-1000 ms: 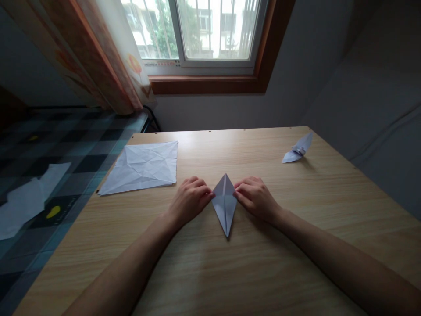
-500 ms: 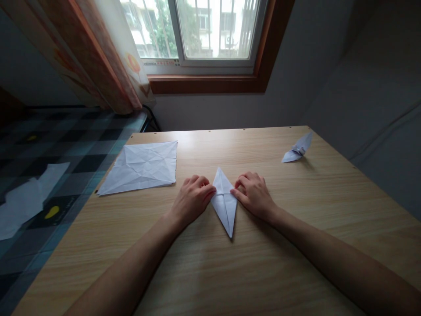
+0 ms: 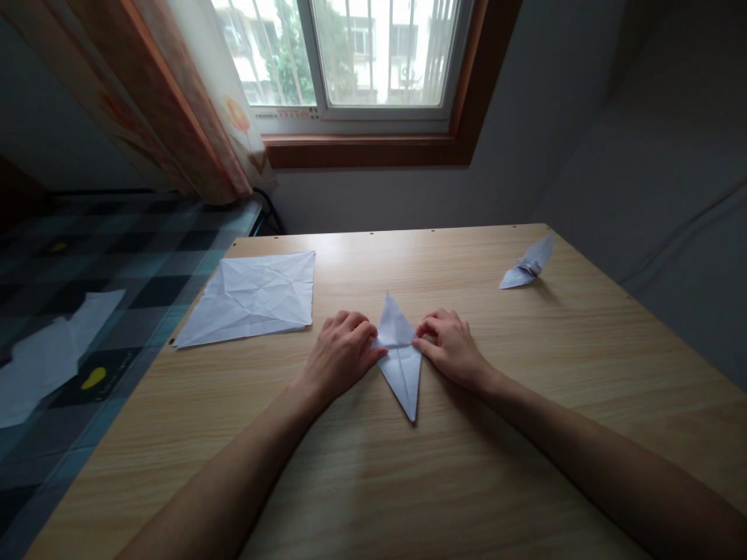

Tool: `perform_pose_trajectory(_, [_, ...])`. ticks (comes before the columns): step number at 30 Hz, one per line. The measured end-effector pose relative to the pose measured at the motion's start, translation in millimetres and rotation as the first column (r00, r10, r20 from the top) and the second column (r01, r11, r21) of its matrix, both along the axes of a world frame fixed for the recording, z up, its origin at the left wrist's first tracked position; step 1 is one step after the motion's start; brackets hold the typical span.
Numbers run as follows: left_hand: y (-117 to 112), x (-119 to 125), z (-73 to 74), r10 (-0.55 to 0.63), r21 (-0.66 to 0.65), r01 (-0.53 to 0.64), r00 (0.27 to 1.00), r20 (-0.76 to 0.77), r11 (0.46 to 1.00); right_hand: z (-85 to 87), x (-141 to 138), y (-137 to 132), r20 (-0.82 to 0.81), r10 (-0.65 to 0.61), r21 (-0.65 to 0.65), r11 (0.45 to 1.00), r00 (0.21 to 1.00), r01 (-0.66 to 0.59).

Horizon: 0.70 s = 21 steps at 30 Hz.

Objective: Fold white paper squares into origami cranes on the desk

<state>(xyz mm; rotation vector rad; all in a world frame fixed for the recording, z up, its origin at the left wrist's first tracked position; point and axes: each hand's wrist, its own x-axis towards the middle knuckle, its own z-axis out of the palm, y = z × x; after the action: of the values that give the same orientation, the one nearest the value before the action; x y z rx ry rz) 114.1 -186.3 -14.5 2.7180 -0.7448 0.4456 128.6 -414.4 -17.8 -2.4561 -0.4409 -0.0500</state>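
A white sheet of paper folded into a long diamond (image 3: 401, 373) lies on the wooden table, one point toward me and one toward the window. A crease runs across its middle and another down its near half. My left hand (image 3: 345, 350) grips the diamond's left corner, thumb on top of the paper. At the right corner, my right hand (image 3: 449, 344) pinches the edge between thumb and curled fingers. The undersides of the fingertips are hidden.
Creased flat paper sheets (image 3: 257, 295) lie at the table's back left. A folded paper crane (image 3: 528, 266) stands at the back right. Left of the table is a checked bedspread (image 3: 145, 260) with more white paper (image 3: 47, 358) on it. A window (image 3: 379, 54) is ahead.
My left thumb has slid slightly down and right onto the paper. The left corner looks lifted or folded a little, and the far half's outline has changed. My right hand has barely moved.
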Motion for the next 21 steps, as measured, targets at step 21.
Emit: perform_pose_trajectory(21, [0.2,0.9,6.5,-0.156,-0.610,0.053,0.981,-0.116,0.790,-1.5,-13.6,-2.8,0.531,0.018,0.321,0.921,0.847,-0.221])
